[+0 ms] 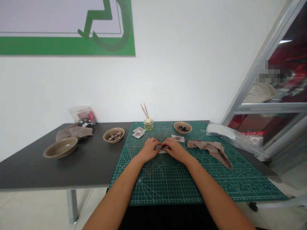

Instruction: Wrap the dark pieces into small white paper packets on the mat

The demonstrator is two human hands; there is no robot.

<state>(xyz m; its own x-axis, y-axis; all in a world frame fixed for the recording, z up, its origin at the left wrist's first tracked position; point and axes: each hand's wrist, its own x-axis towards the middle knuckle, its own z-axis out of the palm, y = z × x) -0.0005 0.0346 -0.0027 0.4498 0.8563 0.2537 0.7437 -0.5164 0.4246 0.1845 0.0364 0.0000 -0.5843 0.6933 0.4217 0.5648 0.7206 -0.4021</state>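
My left hand (150, 149) and my right hand (174, 149) meet over the middle of the green cutting mat (153, 188). Both have their fingers bent and closed on a small white packet (163, 151) with a grey and dark middle. The fingers cover much of it, so its contents cannot be made out. Just beyond my right hand lies a similar flat white packet (177, 138) with a brownish centre. Two more such packets (138, 134) overlap at the mat's far left.
Behind my hands stands a reed diffuser (148, 124). One bowl (183, 124) holds dark pieces, another bowl (105, 136) brown chunks. An empty-looking bowl (59, 147), a cloth (69, 131) and a clear jar (82, 111) are left. A brown cloth (211, 147) and plastic bag (237, 135) lie right.
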